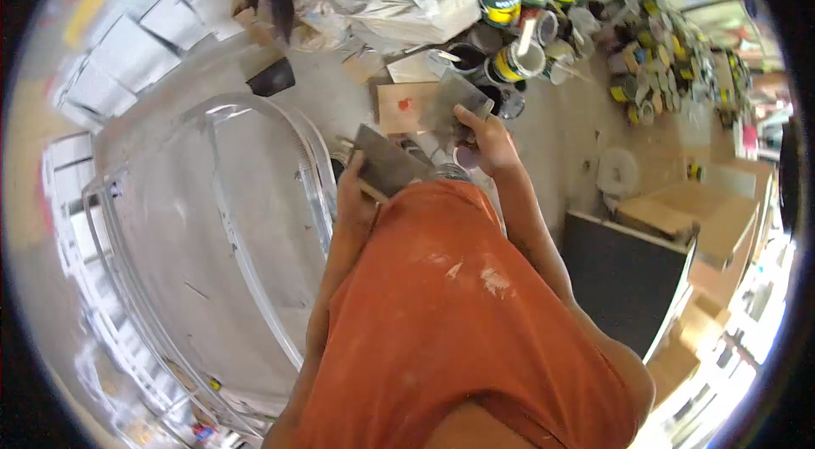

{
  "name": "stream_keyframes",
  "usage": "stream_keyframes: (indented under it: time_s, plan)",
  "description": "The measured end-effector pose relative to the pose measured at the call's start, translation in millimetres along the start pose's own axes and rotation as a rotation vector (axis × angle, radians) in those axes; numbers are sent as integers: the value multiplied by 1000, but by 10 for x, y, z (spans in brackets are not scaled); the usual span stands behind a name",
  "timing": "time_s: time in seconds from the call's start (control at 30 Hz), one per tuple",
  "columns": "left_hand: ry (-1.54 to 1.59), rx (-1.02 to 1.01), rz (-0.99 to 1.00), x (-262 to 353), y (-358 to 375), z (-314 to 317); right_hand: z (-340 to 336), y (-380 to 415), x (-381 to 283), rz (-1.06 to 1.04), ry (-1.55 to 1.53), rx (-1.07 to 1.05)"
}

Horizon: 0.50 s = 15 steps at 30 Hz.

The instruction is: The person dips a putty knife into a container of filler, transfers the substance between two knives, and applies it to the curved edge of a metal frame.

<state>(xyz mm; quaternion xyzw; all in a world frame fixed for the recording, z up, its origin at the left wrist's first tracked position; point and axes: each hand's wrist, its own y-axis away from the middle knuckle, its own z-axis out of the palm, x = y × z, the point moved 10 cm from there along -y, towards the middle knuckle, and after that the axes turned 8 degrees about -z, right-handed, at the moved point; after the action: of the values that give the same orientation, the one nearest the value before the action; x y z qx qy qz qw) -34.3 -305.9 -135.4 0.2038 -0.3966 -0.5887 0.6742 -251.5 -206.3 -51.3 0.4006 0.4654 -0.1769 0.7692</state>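
Observation:
My left hand (351, 190) is closed on a flat grey scraper (389, 162), its broad blade tilted in front of my orange shirt. A second grey scraper (454, 103), slightly blurred, is gripped in my right hand (492, 142), with the thumb lying along its edge. The two blades are apart, the right one higher in view. Beyond them a brown board (401, 109) with a red smear lies on the floor. Below my right hand is a round container (466, 157), partly hidden by that hand.
A curved metal frame (238, 249) stands to my left. Ahead are crumpled plastic sheeting (407, 20) and several paint cans, one white and yellow can (515, 63) nearest. More cans (649, 75) are heaped farther right. A dark panel (626, 275) and cardboard boxes (700, 211) are on my right.

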Motion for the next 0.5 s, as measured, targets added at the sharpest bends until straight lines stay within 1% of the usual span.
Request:
stream_keyframes:
  time_s: [0.03,0.07,0.1,0.13,0.17,0.23,0.27,0.3,0.33,0.37,0.4,0.43,0.47,0.5]
  plan:
    - [242,32,28,39,97,99,-122,77,103,2,-7,27]
    - [231,29,12,29,74,81,-13,160,369,165,-247,-163]
    - [179,-3,28,83,72,88,206,334,466,323,-489,-359]
    - [125,-32,42,115,72,97,154,470,698,418,-397,-245]
    - [112,-30,26,82,34,93,193,492,836,416,-411,-229]
    - [-23,-122,-10,33,31,318,372,568,1230,471,-434,-281]
    - [-178,-158,40,117,121,475,256,479,1015,351,-470,259]
    - [-189,-159,7,113,180,561,-344,16,1710,331,-20,43]
    - [-262,-174,64,175,246,657,-580,120,921,61,827,295]
    - [-339,-189,118,244,301,740,-659,263,782,87,816,317]
    - [-476,-127,108,292,276,751,-770,345,584,-24,670,386]
    - [-490,-129,91,295,223,836,-862,397,448,-141,524,449]
    - [-306,-121,6,236,153,875,-892,480,481,-121,512,469]
    - [-124,-109,-81,129,57,877,-748,599,225,-430,687,429]
